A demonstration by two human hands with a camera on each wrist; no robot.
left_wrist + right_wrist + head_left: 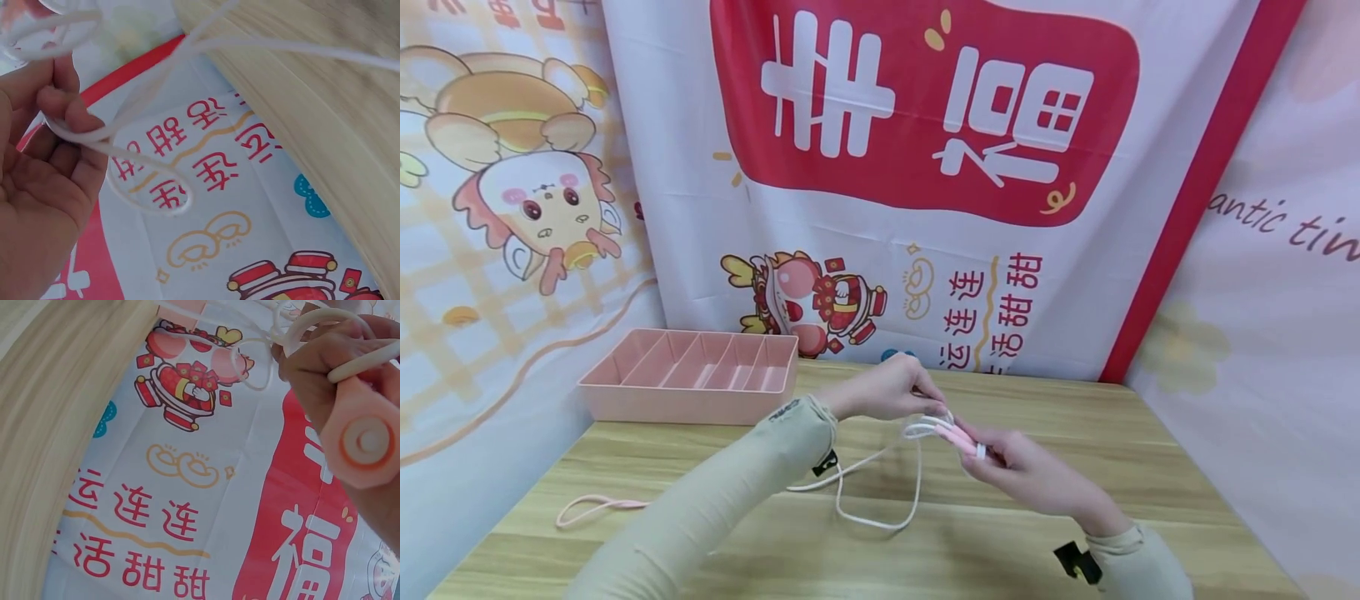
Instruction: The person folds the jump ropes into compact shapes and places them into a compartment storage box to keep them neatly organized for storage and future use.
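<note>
Pinching a thin white cord [918, 479] in the left hand [895, 389], mid-frame; gripping a slim pink plastic handle [957, 438] in the right hand [1028, 471], right of centre. On the wood-grain counter [1000, 554], a pink looped strap [619, 503], lower left, and a pink compartmented box [685, 406], left.

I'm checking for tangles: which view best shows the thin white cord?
The head view: the white cord appears both in raised loops and in slack below. Left wrist shows strands close up by the left hand; right wrist, cropped loops by the right hand.
</note>
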